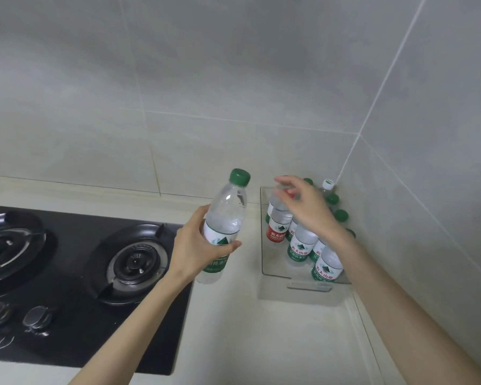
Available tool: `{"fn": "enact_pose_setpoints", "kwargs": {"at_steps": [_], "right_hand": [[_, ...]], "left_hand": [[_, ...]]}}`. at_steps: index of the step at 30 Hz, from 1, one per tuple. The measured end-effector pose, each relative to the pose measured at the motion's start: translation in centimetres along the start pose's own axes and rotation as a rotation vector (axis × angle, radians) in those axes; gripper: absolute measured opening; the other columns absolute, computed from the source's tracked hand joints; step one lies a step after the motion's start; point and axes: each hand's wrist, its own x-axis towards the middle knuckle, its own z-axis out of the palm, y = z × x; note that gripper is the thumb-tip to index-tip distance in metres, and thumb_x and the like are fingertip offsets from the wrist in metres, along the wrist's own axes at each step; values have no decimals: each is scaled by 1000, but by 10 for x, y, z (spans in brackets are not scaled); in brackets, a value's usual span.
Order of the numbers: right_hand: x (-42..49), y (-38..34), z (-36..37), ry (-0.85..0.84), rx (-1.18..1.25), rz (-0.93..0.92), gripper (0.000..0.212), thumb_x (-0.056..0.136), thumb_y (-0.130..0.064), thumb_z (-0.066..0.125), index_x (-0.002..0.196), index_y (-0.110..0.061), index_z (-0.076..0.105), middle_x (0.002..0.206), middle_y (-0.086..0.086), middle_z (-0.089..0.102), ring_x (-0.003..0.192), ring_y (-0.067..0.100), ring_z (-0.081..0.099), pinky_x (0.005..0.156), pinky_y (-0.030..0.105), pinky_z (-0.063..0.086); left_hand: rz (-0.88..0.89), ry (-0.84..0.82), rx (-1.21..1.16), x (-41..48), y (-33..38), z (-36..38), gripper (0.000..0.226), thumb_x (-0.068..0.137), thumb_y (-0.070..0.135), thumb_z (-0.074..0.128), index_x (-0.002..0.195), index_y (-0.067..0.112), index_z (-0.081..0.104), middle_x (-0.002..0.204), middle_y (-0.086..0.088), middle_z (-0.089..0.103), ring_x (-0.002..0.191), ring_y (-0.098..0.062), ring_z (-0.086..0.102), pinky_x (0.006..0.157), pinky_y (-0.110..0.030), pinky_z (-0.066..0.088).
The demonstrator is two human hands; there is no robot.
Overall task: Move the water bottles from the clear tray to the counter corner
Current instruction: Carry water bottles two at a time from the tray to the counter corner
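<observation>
My left hand (195,245) grips a clear water bottle with a green cap and green-and-white label (225,218), held tilted above the counter between the stove and the tray. A clear tray (272,273) stands in the counter corner and holds several upright bottles (301,245), most with green caps. My right hand (306,207) reaches over the tray, its fingers around the red cap of a red-labelled bottle (277,232) at the tray's left side. My right forearm hides part of the bottles behind it.
A black two-burner gas stove (134,262) with knobs fills the left of the counter. Tiled walls (233,93) meet behind the tray. A strip of pale counter (233,329) lies between the stove and the right wall.
</observation>
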Motion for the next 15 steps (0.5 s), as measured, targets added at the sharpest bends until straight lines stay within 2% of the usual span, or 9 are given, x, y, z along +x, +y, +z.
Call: {"fn": "enact_pose_setpoints", "kwargs": {"at_steps": [3, 6, 9, 11, 13, 15], "right_hand": [[10, 55, -3, -58, -465, 135, 42, 90, -26, 59, 132, -19, 51, 133, 8, 53, 123, 30, 48, 100, 39, 42], [15, 82, -6, -187, -716, 303, 51, 92, -18, 53, 141, -16, 38, 136, 16, 45, 127, 39, 37, 97, 46, 41], [19, 92, -3, -243, -769, 309, 52, 91, -9, 49, 141, -17, 36, 132, 19, 47, 124, 40, 36, 94, 47, 43], [22, 95, -1, -196, -775, 310, 46, 92, -7, 48, 137, -13, 41, 126, 20, 52, 120, 40, 39, 91, 46, 44], [24, 96, 1, -107, -734, 312, 35, 91, -8, 51, 127, -6, 48, 114, 20, 58, 115, 40, 45, 86, 44, 47], [20, 94, 6, -46, -660, 300, 19, 89, -12, 59, 106, -5, 56, 92, 15, 62, 100, 35, 56, 74, 38, 50]], "left_hand": [[-27, 13, -24, 0, -4, 0, 75, 52, 34, 91, 117, 29, 54, 95, 12, 69, 91, -7, 66, 80, -30, 55], [-43, 16, -46, 1, -4, 0, 75, 52, 32, 92, 117, 28, 54, 95, 10, 70, 92, -11, 67, 83, -34, 56], [-48, 1, -48, 1, -3, 0, 77, 51, 32, 92, 118, 28, 54, 98, 9, 70, 94, -12, 67, 84, -36, 56], [-48, -12, -45, 1, -3, 0, 79, 50, 33, 92, 118, 29, 53, 99, 9, 70, 94, -12, 67, 84, -37, 57], [-51, -18, -38, 0, -3, 0, 78, 50, 33, 92, 117, 30, 53, 97, 10, 70, 92, -10, 67, 83, -37, 57], [-54, -19, -36, -1, -2, 0, 76, 50, 32, 92, 116, 30, 54, 94, 11, 70, 91, -8, 67, 82, -35, 57]]}}
